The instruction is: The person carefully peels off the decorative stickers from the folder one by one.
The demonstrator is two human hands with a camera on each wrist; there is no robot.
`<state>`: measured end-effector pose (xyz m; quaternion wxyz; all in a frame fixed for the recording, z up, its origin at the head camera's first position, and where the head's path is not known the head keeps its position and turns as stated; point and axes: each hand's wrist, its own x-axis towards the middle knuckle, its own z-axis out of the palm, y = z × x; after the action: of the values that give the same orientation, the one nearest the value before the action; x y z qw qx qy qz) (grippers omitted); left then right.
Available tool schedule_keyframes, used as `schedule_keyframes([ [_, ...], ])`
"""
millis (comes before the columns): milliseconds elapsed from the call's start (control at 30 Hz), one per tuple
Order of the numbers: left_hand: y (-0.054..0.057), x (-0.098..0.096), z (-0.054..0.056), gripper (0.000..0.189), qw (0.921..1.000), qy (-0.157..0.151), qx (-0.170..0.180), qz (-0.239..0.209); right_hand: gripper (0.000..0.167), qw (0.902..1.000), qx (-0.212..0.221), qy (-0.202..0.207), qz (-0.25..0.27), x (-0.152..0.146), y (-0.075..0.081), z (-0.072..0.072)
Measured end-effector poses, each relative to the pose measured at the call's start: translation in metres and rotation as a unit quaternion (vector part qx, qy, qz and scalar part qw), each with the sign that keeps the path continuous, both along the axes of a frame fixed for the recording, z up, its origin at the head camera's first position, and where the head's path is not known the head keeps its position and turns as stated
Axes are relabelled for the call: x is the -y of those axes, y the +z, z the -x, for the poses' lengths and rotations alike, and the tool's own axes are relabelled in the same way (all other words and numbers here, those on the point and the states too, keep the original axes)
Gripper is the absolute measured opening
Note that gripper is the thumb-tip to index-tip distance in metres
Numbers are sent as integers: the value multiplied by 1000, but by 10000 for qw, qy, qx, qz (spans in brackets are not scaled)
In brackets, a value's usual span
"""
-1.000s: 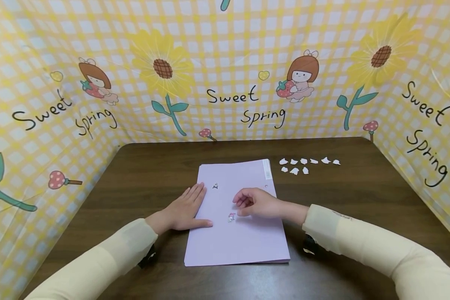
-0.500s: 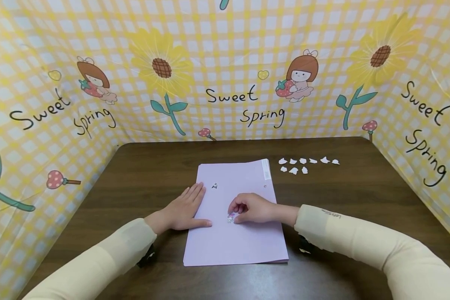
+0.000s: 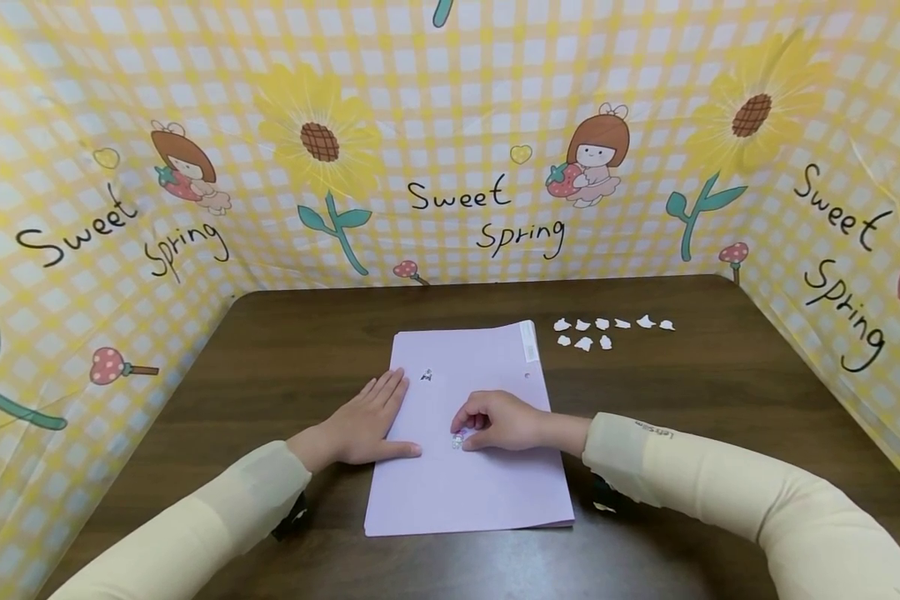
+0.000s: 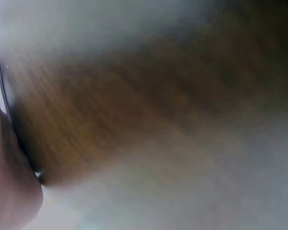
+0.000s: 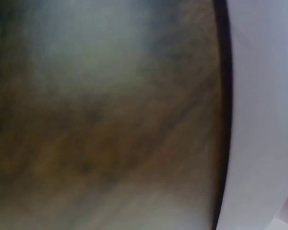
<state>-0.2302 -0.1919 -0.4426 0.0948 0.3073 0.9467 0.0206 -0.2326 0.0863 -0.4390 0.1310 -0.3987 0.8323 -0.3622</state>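
A lilac file folder (image 3: 487, 500) lies on the dark wooden table. My left hand (image 3: 369, 421) rests on its left edge, fingers straight and thumb spread across the cover. Around a small cartoon sticker (image 3: 457, 442) near the middle of the cover, my right hand (image 3: 504, 421) has curled fingers, with thumb and index fingertip at the sticker's sides; they hide part of it. Another small dark-and-white sticker (image 3: 426, 375) is on the cover's upper left. Only part of the left hand (image 4: 12, 187) shows in the left wrist view. The right wrist view shows mostly folder and blurred table.
Several white cut-out pieces (image 3: 602, 324) lie in two rows beyond the folder's upper right corner. A white label (image 3: 528, 342) and a small round hole mark the folder's right side. A yellow checked cloth (image 3: 450, 108) surrounds the table's back and sides.
My right hand has moved slightly left and down, bringing its fingertips onto the sticker, which stays about where it was on the folder. The left hand stays put. The head view has shifted slightly.
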Motion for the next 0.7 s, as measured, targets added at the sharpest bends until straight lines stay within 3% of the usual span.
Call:
schedule_keyframes([
  [400, -5, 1, 2, 116, 10000, 28, -39, 52, 13, 9999, -90, -115, -76, 0, -1, 1],
  [700, 2, -1, -1, 116, 9999, 36, 19, 103, 9, 9997, -71, -146, -193, 1, 0, 0],
])
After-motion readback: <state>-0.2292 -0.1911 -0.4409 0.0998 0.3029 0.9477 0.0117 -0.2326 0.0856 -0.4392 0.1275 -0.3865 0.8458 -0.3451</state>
